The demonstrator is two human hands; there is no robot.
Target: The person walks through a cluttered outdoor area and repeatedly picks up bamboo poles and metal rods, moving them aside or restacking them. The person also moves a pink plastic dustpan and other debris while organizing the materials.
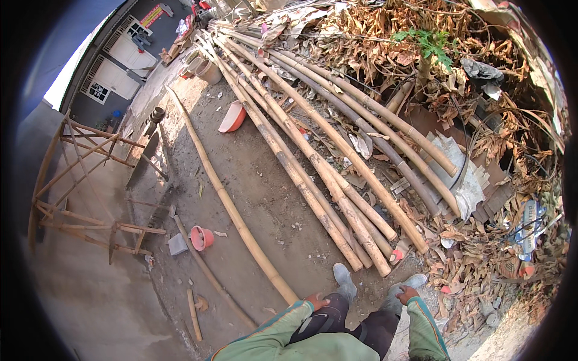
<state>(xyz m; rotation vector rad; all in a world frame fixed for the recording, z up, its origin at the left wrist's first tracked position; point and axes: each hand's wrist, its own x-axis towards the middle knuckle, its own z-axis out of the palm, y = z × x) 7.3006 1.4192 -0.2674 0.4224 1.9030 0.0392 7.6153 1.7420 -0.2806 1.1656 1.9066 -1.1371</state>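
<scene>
My left hand (317,301) rests on my left thigh, fingers stretched out and nothing in them. On my right knee lies my right hand (407,293), also open and bare of any object. A long, slightly curved bamboo pole (232,212) lies on the ground, its near end beside my left sleeve. In front of my grey boots, several straight bamboo poles (295,171) lie in a loose bundle running away from me. Thicker poles (385,114) and a dark grey pole (385,147) rest along the bundle's right side.
Dry leaves (361,48) and rubbish cover the right side. At left, a bamboo trestle (114,225) leans by a grey wall (90,289). A red bucket (202,238), a grey block (177,244) and a red-rimmed basin (232,117) lie on bare soil. Buckets (208,71) stand farther off.
</scene>
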